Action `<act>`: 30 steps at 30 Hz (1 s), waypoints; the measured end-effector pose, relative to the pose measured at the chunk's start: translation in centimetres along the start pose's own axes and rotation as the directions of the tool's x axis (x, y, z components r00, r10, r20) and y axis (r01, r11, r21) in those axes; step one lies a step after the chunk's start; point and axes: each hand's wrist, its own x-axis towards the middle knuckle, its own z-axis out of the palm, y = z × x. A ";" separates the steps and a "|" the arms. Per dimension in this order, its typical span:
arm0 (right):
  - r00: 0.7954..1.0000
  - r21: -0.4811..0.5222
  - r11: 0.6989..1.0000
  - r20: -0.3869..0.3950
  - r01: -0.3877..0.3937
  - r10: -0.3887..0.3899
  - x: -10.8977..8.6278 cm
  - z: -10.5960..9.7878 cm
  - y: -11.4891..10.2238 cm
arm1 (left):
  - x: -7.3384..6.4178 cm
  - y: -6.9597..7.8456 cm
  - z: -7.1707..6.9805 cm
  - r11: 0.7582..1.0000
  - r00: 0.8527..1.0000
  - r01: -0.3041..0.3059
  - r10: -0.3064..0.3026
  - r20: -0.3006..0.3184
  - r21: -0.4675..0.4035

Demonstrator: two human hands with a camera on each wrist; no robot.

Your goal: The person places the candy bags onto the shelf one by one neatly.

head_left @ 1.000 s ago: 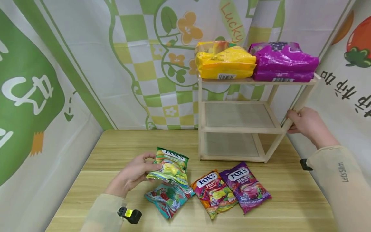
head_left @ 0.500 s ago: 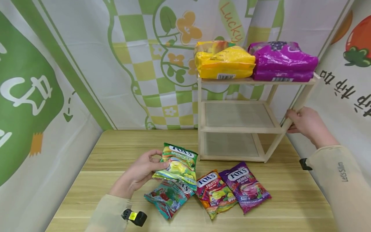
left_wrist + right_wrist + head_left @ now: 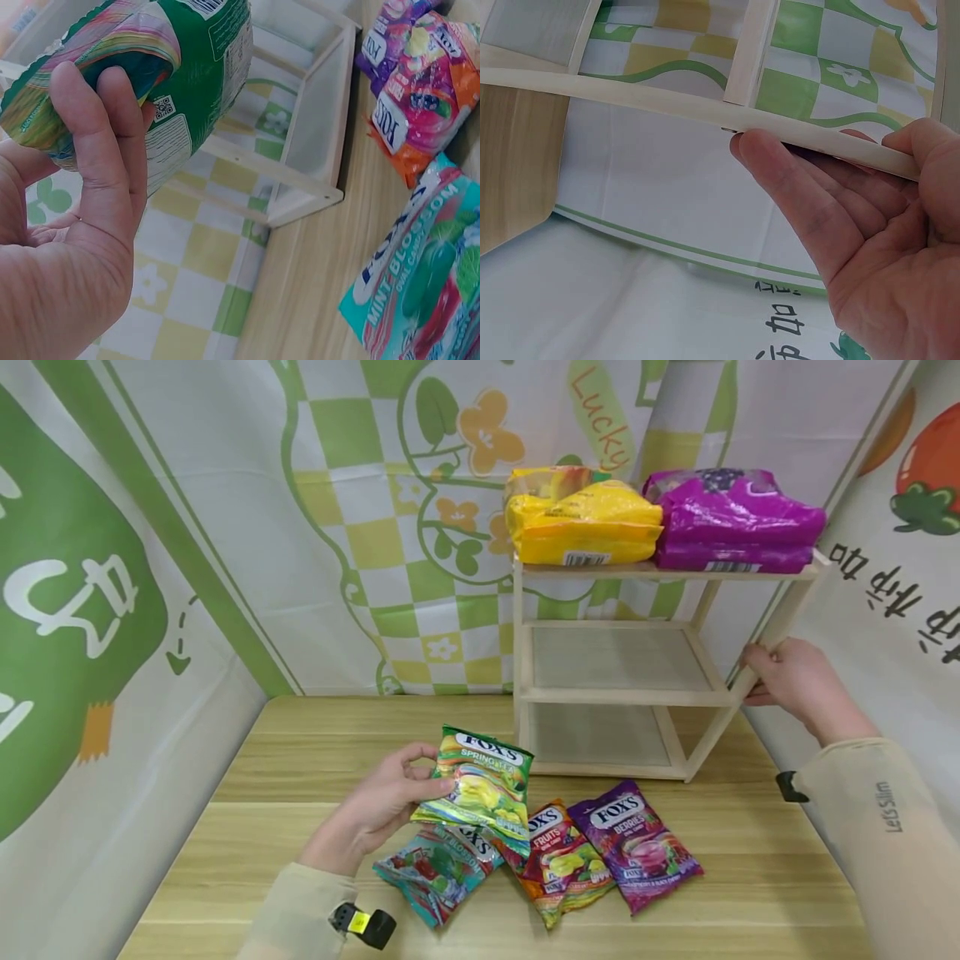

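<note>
My left hand (image 3: 392, 797) pinches a green Fox's Spring Tea candy bag (image 3: 483, 783) by its left side, thumb in front. In the left wrist view my fingers (image 3: 94, 142) lie against the bag's back. The bag is held in the air in front of the wooden shelf (image 3: 630, 697). Below it, a teal Mint Blossom bag (image 3: 438, 872) and an orange Fruits bag (image 3: 566, 864) lie on the table, both partly covered in the head view. My right hand (image 3: 798, 681) grips the shelf's right side post, with the thumb and fingers on opposite sides of the wood (image 3: 825, 142).
A purple Berries bag (image 3: 637, 847) lies right of the Fruits bag. On the shelf's top stand a yellow bag (image 3: 585, 522) and a larger purple bag (image 3: 738, 522). Printed cloth walls (image 3: 225, 527) enclose the wooden table (image 3: 300, 743) at the back and sides.
My left hand has carried the Spring Tea bag rightward and slightly up, toward the shelf. It now overlaps part of the Fruits bag. The right hand and shelf have stayed in place.
</note>
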 end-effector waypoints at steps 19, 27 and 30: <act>1.000 -0.001 1.000 -0.009 0.004 -0.004 -0.1 0.0 0.0 | 1.0 1.4 3.3 0.998 0.999 -0.029 0.032 0.043 -0.063; 1.000 -0.002 1.000 0.002 -0.005 0.005 0.1 0.0 0.1 | 2.0 2.3 5.2 0.998 0.997 -0.048 0.051 0.061 -0.052; 1.000 0.005 1.000 0.004 -0.002 0.002 0.1 0.0 0.0 | 2.4 2.6 5.8 0.995 0.995 -0.066 0.071 0.065 -0.071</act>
